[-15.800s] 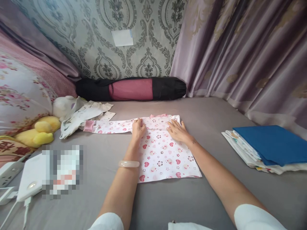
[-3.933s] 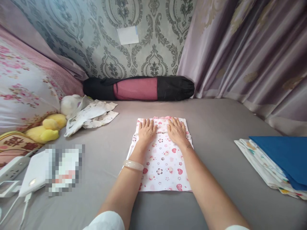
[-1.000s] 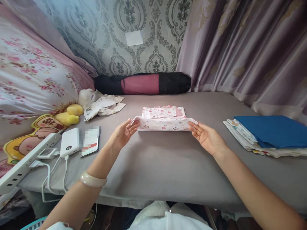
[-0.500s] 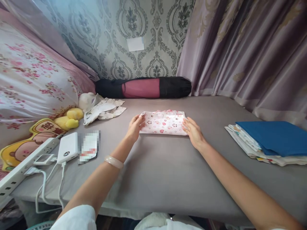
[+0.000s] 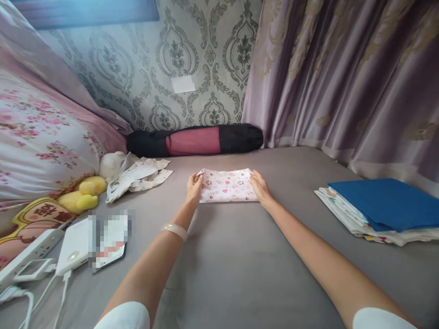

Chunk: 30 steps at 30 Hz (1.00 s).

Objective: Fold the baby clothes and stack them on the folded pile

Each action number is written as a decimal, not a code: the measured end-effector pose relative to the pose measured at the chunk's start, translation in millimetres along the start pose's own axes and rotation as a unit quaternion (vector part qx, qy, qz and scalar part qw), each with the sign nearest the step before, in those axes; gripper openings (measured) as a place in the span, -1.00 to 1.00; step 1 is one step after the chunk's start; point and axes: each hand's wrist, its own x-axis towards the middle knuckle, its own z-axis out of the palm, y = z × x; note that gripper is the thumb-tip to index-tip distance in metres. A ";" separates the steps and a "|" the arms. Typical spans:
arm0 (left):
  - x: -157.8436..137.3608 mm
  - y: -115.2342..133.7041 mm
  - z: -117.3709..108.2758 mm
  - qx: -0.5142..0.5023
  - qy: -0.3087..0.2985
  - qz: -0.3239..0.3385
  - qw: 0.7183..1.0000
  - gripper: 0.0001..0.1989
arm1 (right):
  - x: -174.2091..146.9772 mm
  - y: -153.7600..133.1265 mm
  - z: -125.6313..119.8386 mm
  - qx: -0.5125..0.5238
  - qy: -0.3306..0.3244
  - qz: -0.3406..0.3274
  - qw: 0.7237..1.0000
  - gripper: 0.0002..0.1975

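Note:
A folded white cloth point(image 5: 226, 186) printed with small pink and brown figures lies on the grey sheet in front of me, its long side running left to right. My left hand point(image 5: 195, 186) closes on its left end, thumb at the far corner. On the opposite end, my right hand point(image 5: 259, 186) grips the far right corner, its fingers partly out of sight behind the fabric. Between both hands the cloth's far edge is stretched nearly straight, dipping slightly.
To the right lies a folded stack topped by a blue cloth point(image 5: 387, 203). On the left are a crumpled white cloth point(image 5: 139, 178), yellow plush point(image 5: 84, 194), a blurred phone point(image 5: 111, 242), a power bank point(image 5: 73, 246) and a power strip point(image 5: 30, 256). A black-and-pink roll point(image 5: 194, 139) lies against the wall.
My view has tilted up and shifted. Both hands have moved to the cloth's far corners, and the pink edging behind it no longer shows.

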 end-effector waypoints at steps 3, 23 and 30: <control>5.1 -4.1 2.5 -0.002 0.006 0.007 1.000 -0.69 | 4.6 0.0 1.8 -0.016 -0.004 0.039 0.999 -0.41; 5.5 -36.7 7.3 0.259 -0.023 0.103 0.960 -0.33 | -0.1 12.8 17.9 -0.148 -0.028 0.054 0.987 -0.35; -3.0 -24.6 16.8 0.420 -0.040 0.153 0.893 -0.41 | -4.2 -14.4 14.4 -0.254 -0.071 0.058 0.963 -0.42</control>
